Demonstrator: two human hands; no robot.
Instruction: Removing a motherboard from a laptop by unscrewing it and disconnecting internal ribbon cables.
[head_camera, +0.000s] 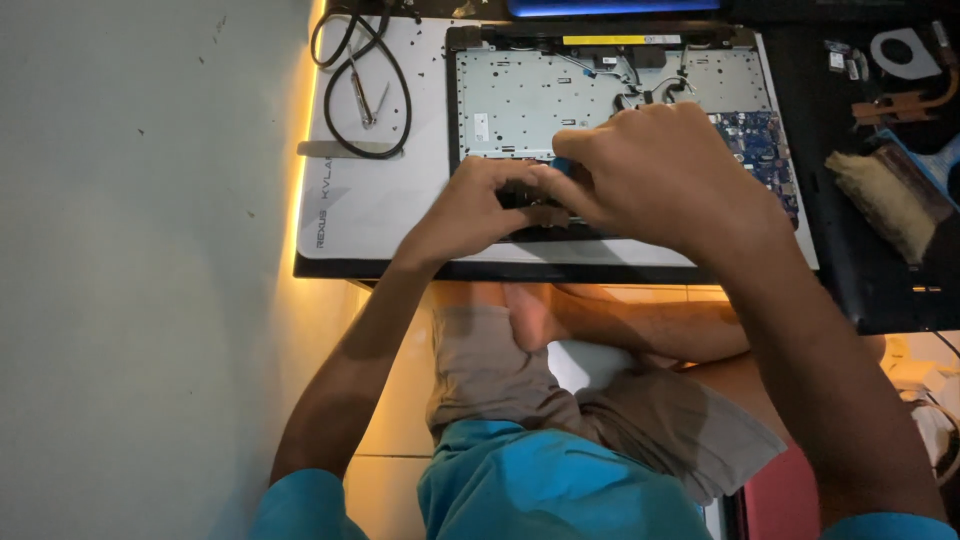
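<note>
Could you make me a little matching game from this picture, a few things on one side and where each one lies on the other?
Things:
1. black cable loop
2. blue circuit board
3. brush
4. left hand

Places:
A. right of the opened laptop, on the dark surface
B. on the white mat, at its upper left
C. inside the laptop shell, at its right side
D. at the laptop's front edge, fingertips meeting the right hand

Pairs: 1-B, 2-C, 3-A, 4-D

Laptop chassis: matt grey metal-look. Mat: smooth white. Cable: glossy black. Brush: rough bristles.
</note>
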